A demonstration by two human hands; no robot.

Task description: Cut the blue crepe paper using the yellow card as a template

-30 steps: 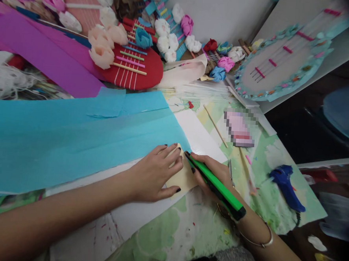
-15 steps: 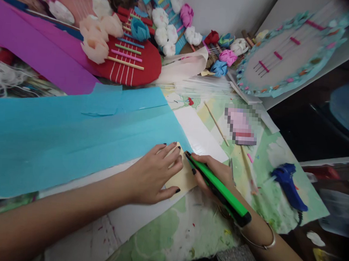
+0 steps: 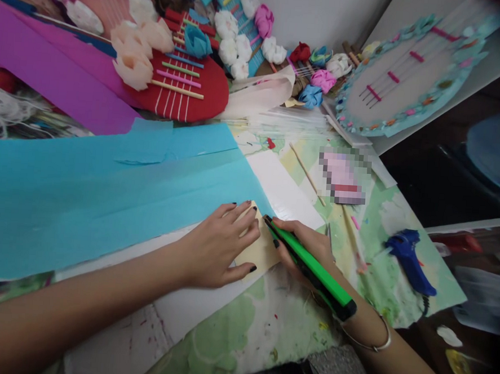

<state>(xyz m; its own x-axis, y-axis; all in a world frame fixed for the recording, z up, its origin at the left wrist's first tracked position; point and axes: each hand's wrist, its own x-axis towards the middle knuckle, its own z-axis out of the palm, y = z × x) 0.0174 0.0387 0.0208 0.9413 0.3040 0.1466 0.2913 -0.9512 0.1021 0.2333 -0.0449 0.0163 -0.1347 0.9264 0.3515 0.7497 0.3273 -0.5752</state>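
Note:
My left hand (image 3: 218, 247) lies flat, fingers spread, pressing a small beige card piece (image 3: 259, 252) against the edge of a long sheet of light blue crepe paper (image 3: 97, 194). My right hand (image 3: 303, 248) is closed round a green utility knife (image 3: 312, 270), whose black tip touches the upper right edge of the card. The card and paper rest on a white sheet (image 3: 283, 192) over a green paint-stained table cover (image 3: 241, 333).
A blue glue gun (image 3: 408, 261) lies to the right, near a thin wooden stick (image 3: 305, 173). At the back stand a red guitar-shaped craft (image 3: 188, 90), purple paper (image 3: 57, 73), several paper flowers (image 3: 241, 45) and a round turquoise-rimmed board (image 3: 404, 78).
Both hands keep their hold on the card and the knife; only the view has shifted slightly.

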